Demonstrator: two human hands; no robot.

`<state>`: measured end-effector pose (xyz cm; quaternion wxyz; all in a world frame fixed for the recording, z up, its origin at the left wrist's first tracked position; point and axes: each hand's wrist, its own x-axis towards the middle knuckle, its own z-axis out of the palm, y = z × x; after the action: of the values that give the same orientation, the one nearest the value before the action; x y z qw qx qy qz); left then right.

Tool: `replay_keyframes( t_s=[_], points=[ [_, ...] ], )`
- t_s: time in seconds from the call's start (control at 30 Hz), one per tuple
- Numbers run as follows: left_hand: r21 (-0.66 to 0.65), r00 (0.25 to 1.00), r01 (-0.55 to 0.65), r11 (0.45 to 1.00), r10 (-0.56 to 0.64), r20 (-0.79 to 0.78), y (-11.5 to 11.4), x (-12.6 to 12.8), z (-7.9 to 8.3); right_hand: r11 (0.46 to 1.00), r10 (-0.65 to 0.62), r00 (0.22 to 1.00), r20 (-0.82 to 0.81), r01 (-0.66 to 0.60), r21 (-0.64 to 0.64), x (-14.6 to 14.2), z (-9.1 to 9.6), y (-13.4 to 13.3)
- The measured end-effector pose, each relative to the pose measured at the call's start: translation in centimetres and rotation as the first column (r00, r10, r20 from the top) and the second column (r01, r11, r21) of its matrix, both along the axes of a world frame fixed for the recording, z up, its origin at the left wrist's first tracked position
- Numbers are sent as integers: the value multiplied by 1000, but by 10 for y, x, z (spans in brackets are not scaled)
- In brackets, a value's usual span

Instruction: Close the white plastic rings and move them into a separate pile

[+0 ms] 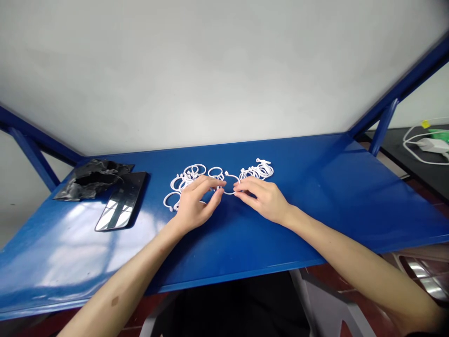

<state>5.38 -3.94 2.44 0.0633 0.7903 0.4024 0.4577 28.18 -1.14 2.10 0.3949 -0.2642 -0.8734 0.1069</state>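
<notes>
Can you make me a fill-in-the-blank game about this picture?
1. The tabletop is colored ____.
2. The phone lies next to crumpled plastic that is ____.
3. The hand nearer the phone is the person's ____ one.
4. The right hand pinches a ring colored ____.

Missing words: blue; black; left; white.

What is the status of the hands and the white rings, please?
Right hand pinching one white ring; left hand beside it, grip unclear. Other rings lying both sides. Phone and black plastic clear of hands.
</notes>
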Motion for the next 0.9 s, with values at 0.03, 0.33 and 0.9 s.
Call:
replay_keyframes(
  t_s=[0.03,0.33,0.9],
  points=[
    [-63,998,-34,997,37,57,0,1,-2,1000,2,1000,7,-2,6,0,0,0],
    [-431,969,78,899,33,243,4,8,-13,998,-41,996,-76,38,-41,-2,-3,-2],
    [-68,999,33,997,-31,22,-1,5,-16,980,112,991,-73,-122,-158,-8,-4,-12]
  ],
)
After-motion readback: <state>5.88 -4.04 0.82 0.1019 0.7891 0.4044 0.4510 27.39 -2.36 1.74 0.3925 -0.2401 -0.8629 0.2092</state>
